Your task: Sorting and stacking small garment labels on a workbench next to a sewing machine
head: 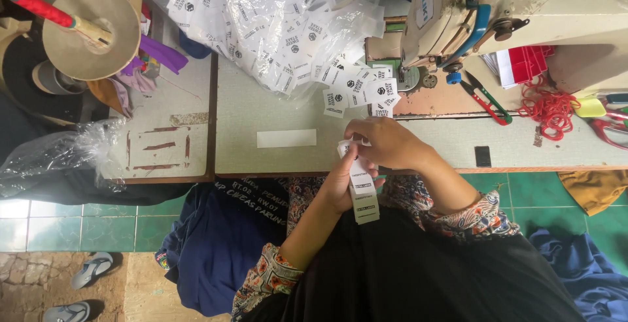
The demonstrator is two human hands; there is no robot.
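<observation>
Sorting small white garment labels [364,194] at the table edge [281,165]: the left hand [347,181] grips the stack upright, the right hand [386,142] pinches its top label. Step judged mid-count; next needs one label peeled free. Loose labels [356,89] lie near the sewing machine [523,8].

Both forearms are left bare below short sleeves that end near the elbows. The left sleeve [269,275] is made of a patterned fabric, with orange and red flowers and dark leaves set on a pale ground (the cuff is finished with a narrow hem). The right sleeve [481,216] is cut from the same floral print, with curling dark and rust-coloured motifs. The lap and torso are covered by plain black cloth [418,276], on which no pattern can be seen.
</observation>
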